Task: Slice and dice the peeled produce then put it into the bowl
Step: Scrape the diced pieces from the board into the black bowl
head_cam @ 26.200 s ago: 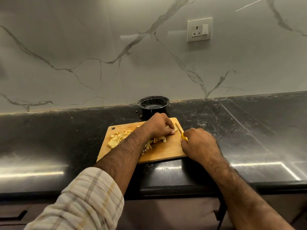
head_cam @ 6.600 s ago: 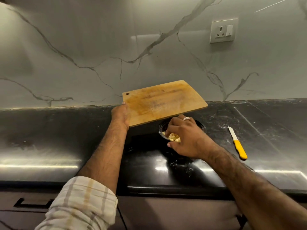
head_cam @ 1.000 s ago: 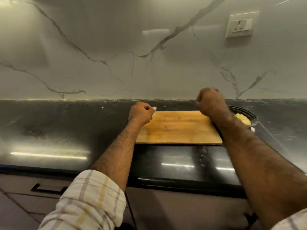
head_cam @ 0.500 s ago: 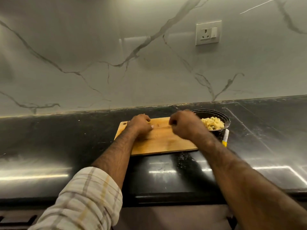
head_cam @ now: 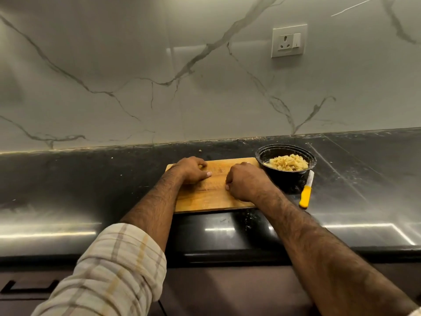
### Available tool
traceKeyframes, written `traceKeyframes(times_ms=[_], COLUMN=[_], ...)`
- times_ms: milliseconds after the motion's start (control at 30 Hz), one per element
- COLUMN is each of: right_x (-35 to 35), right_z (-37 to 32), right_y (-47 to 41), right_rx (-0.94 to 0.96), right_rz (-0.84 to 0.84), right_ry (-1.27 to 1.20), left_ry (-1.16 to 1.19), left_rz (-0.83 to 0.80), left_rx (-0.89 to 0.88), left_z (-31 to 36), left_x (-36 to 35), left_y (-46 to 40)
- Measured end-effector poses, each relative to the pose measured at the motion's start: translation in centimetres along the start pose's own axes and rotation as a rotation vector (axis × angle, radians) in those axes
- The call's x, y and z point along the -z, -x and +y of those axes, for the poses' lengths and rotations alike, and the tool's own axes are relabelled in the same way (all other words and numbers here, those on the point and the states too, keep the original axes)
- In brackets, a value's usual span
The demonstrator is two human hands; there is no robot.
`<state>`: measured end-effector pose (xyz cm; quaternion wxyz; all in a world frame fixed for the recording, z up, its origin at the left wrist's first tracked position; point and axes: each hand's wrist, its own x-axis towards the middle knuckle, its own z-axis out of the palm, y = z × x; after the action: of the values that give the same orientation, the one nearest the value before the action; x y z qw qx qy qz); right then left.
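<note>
A black bowl [head_cam: 286, 179] stands on the dark counter, filled with pale yellow diced produce [head_cam: 287, 162]. Left of it lies a bare wooden cutting board [head_cam: 211, 197]. My left hand [head_cam: 192, 169] rests on the board's far left part with its fingers curled under and nothing in it. My right hand [head_cam: 245, 180] lies on the board's right half, also curled into a loose fist and holding nothing. A yellow-handled knife [head_cam: 306, 192] lies on the counter just right of the bowl, blade pointing away from me.
The black stone counter [head_cam: 91, 190] runs left and right of the board. A marble wall with a socket [head_cam: 288, 41] rises behind. The counter's front edge [head_cam: 227, 254] is near me, with dark drawers below.
Both hands have come down onto the board and settled there, the right one dropping from near the bowl. The view has swung so the board and bowl sit right of centre.
</note>
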<state>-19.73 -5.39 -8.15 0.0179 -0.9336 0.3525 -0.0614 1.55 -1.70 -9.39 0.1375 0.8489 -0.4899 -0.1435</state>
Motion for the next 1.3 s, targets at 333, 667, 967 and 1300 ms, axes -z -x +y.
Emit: traceKeyframes(times_ms=[333, 667, 967, 1300], right_x=[1.9, 1.9, 1.8, 1.8], right_z=[6.2, 14.0, 16.8, 19.2], right_y=[3.4, 4.2, -1.1, -8.3], right_rx=[-0.263, -0.695, -0.699, -0.74], right_rz=[0.42, 0.438, 0.429, 0.39], right_ry=[-0.326, -0.227, -0.334, -0.385], left_ry=[0.189, 0.833, 0.935, 0.959], left_rz=[0.269, 0.113, 0.116, 0.17], left_rx=[-0.089, 0.086, 0.15, 0.205], left_z=[4.2, 15.7, 16.9, 18.1], left_x=[-1.3, -5.3, -4.7, -3.9], left_y=[3.1, -0.3, -4.8, -11.6])
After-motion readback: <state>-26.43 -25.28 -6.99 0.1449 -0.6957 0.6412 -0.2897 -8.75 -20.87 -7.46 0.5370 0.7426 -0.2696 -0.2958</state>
